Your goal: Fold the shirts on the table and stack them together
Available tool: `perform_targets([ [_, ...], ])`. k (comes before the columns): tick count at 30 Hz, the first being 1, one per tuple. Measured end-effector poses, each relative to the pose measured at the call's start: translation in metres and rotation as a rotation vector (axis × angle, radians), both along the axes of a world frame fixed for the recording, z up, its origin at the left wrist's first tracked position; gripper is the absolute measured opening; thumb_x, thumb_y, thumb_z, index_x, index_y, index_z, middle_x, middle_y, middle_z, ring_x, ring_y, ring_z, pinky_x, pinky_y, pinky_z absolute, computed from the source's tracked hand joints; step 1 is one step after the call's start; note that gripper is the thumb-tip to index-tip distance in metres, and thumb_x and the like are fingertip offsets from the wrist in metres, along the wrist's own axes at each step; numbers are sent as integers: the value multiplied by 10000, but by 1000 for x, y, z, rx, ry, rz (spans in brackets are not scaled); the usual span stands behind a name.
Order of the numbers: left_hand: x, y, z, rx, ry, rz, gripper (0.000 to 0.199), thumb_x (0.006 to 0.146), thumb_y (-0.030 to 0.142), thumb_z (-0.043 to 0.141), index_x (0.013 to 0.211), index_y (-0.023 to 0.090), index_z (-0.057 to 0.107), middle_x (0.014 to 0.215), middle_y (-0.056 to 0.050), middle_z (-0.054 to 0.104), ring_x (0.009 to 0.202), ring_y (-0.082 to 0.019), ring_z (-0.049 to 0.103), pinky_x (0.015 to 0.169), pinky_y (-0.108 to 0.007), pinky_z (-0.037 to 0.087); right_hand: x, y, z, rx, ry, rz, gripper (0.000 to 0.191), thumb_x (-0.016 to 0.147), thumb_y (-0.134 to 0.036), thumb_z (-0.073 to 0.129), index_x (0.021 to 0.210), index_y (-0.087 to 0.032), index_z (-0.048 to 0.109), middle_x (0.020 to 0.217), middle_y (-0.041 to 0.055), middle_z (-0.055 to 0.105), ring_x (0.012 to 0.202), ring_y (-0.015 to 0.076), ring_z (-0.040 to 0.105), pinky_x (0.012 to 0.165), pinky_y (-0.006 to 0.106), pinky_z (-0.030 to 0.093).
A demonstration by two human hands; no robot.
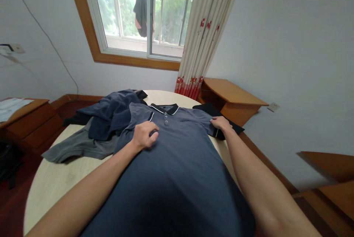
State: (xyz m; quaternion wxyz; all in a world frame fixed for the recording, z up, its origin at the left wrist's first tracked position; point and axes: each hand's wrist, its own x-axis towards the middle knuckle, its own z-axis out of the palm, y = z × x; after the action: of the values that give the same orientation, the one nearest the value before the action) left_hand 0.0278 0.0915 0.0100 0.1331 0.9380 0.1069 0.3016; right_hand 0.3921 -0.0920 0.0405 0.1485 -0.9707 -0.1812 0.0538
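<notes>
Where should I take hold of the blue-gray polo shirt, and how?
Probably pinch the polo shirt at both shoulders, either side of the collar, coming from above: it lies spread out, front up, collar toward the window, leaving both shoulders uncovered.

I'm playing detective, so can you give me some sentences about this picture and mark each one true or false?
1. The grey-blue, short-sleeved cloth polo shirt lies on the round, pale table. True.
2. The polo shirt's collar is all white. False: it is black with thin white edging.
3. The bare right hand is gripping the collar. False: it is at a grey-blue sleeve.
4. The bare left hand is at the polo shirt. True.
5. A cream cloth curtain with red patterns hangs beside the wood-framed window. True.
</notes>
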Motion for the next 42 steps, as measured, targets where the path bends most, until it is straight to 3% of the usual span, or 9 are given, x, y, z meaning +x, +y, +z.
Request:
perform_targets([
  [4, 5, -2, 0, 6, 138, -35, 436, 944, 475, 403, 1060, 221, 738, 1127, -85, 749, 1092, -254, 660, 1011, -411, 473, 6, 2, -6, -15, -33, -28, 514, 826, -372, 650, 1327, -261, 665, 1389, 186, 590, 1296, 415, 515, 1033, 599, 403],
  [9, 11, -5, -7, -32, 363, -29, 551, 938, 553, 482, 1351, 214, 618, 1526, -103, 496, 1428, -306, 423, 1189, -539, 282, 13, 5, -9, -13, -85, 56, 587, 786, -247, 641, 1372, -265, 618, 1362, 148, 616, 1268, 351, 565, 1025, 486, 467],
  [16, 9, -3, -8, -34, 418, -29, 565, 952, 568, 489, 1406, 242, 573, 1575, -89, 427, 1474, -289, 355, 1210, -546, 234, 33, 10, -6, -118, -19, -12, 638, 741, -388, 749, 1282, -70, 633, 1097, 224, 711, 1009, 330, 701, 791, 383, 572],
  [21, 10, -3, -8, -61, 393, -32, 508, 1018, 506, 361, 1377, 239, 602, 1552, -73, 467, 1465, -269, 372, 1203, -528, 250, 35, 8, 1, 16, 88, -32, 520, 753, -362, 776, 1179, -78, 685, 1033, 191, 736, 827, 269, 730, 659, 324, 573],
  [26, 8, -1, -7, -129, 371, -69, 522, 1036, 470, 273, 1345, 257, 636, 1540, -55, 485, 1467, -273, 367, 1197, -546, 246, 23, 15, 19, 230, -146, 87, 628, 737, -288, 779, 1331, -146, 629, 1245, 158, 690, 1097, 274, 680, 903, 340, 545],
  [31, 6, 3, -7, -188, 321, -110, 459, 1007, 424, 339, 1264, 273, 688, 1460, -23, 578, 1437, -281, 413, 1186, -560, 269, -7, 36, 39, 204, -237, 270, 419, 773, -199, 690, 1185, -144, 743, 1160, 131, 735, 1094, 278, 684, 983, 340, 506],
  [35, 6, 6, -7, -195, 204, -183, 440, 981, 387, 361, 1162, 230, 729, 1319, -50, 685, 1338, -279, 529, 1147, -509, 354, -47, 52, 42, 195, -331, 523, 464, 827, -214, 658, 1286, -149, 691, 1277, 136, 689, 1168, 276, 649, 1045, 348, 465],
  [38, 6, 5, -7, -212, 90, -343, 445, 977, 367, 342, 1076, 199, 743, 1190, -70, 742, 1203, -244, 626, 1082, -421, 436, -75, 58, 35, 135, -134, 766, 569, 884, -359, 665, 1424, -203, 574, 1271, 99, 697, 1095, 230, 681, 1007, 324, 488],
  [42, 5, 4, -7, -224, -57, -432, 416, 956, 367, 360, 914, 188, 733, 974, -77, 771, 951, -219, 702, 897, -353, 523, -90, 62, 18, 4, -89, 685, 627, 959, -513, 534, 1493, -188, 485, 1329, 124, 663, 1188, 271, 641, 1013, 357, 481],
])
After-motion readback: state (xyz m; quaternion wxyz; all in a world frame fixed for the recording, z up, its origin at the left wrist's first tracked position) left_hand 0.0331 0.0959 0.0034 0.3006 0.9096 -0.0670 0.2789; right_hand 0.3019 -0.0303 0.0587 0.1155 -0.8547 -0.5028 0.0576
